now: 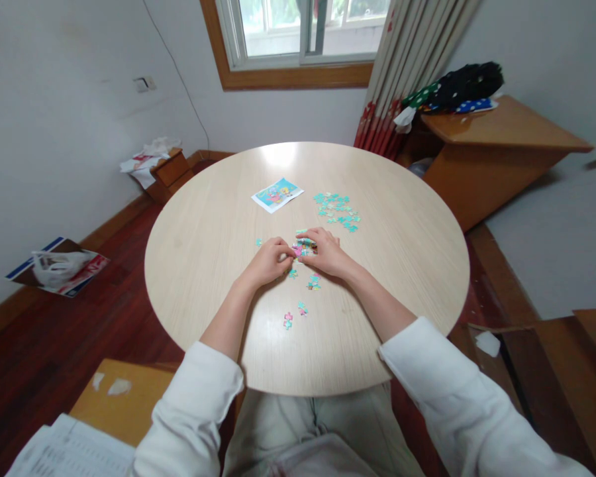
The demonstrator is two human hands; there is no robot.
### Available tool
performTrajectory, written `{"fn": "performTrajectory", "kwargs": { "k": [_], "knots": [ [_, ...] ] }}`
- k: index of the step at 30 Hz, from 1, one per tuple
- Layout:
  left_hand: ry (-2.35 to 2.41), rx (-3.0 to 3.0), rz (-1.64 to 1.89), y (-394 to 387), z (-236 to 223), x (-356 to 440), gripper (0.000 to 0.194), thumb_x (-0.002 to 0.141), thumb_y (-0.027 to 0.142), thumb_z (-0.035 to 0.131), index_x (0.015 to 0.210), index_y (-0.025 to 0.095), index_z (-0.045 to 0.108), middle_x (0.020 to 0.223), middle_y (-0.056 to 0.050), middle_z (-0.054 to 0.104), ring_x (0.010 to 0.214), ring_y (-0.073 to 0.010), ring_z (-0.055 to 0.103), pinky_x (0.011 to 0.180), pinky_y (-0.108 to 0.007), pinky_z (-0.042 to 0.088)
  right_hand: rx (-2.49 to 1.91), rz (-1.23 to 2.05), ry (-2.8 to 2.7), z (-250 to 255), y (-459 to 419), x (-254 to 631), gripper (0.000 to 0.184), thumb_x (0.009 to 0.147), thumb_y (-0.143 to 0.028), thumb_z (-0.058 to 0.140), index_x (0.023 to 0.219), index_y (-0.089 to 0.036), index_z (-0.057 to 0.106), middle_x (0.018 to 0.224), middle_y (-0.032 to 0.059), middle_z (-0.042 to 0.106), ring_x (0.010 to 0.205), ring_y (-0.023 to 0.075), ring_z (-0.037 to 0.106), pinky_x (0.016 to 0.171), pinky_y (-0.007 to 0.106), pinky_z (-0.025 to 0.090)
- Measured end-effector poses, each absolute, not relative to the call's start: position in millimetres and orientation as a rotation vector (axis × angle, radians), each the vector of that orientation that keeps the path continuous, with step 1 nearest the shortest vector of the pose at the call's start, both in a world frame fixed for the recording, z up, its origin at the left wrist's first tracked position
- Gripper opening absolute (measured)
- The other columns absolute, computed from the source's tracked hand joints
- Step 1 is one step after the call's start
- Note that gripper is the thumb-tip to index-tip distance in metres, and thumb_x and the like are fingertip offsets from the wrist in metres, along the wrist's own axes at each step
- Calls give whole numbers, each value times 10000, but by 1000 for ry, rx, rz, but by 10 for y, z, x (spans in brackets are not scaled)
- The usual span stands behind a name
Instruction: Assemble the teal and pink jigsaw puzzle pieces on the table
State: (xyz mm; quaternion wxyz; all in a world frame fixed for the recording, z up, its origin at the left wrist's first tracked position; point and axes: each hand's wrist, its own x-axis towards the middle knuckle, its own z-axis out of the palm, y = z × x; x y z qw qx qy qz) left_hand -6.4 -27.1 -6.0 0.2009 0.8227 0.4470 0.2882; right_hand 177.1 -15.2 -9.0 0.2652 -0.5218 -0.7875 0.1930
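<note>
A small cluster of joined puzzle pieces (306, 244) lies on the table between my hands, partly covered by fingers. My left hand (272, 262) is closed in a pinch at the left side of the cluster, with a pink puzzle piece (298, 250) at its fingertips. My right hand (328, 253) arches over the right side, thumb and fingers apart, touching around the cluster. Close below lie a teal-and-yellow piece (293, 273) and several pieces grouped together (314, 283). Nearer to me are a pink-and-teal pair (289, 320) and another small group (302, 309).
A printed picture (277, 195) lies farther back on the round table (193, 245). Many loose teal pieces (338, 209) are spread right of it, and one small piece (259, 242) sits left of my left hand. A wooden desk (501, 126) with cloths stands at the back right.
</note>
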Motion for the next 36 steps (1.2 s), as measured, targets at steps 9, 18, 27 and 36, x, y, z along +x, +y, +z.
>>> {"fn": "performTrajectory", "kwargs": {
  "k": [9, 18, 27, 36],
  "knots": [
    [1251, 2288, 791, -274, -58, -60, 210, 714, 52, 545, 762, 174, 709, 829, -37, 610, 787, -148, 568, 808, -312, 467, -1405, 521, -2083, -79, -156, 1767, 403, 739, -255, 651, 1140, -253, 609, 1184, 85, 585, 1122, 281, 516, 939, 464, 363],
    [1296, 2263, 806, -276, 6, -80, 183, 737, 66, 535, 767, 159, 690, 823, -38, 603, 781, -145, 565, 796, -298, 461, -1400, 537, -2078, -53, -176, 1755, 421, 729, -243, 658, 1146, -255, 609, 1192, 94, 579, 1130, 281, 513, 954, 481, 355],
    [1432, 2169, 970, -245, 3, -123, 150, 739, 84, 528, 769, 147, 661, 782, -30, 614, 721, -131, 544, 734, -276, 443, -1396, 523, -2008, -40, -131, 1773, 330, 755, -191, 600, 1081, -222, 644, 1129, 89, 617, 1107, 266, 539, 957, 485, 371],
    [1495, 1984, 1063, -230, 9, -143, 149, 699, 104, 523, 756, 157, 650, 716, -6, 612, 618, -117, 489, 652, -268, 413, -1277, 688, -1913, -8, -84, 1831, 135, 731, -167, 594, 816, -172, 699, 806, 51, 672, 750, 169, 585, 733, 325, 448]
  ]
}}
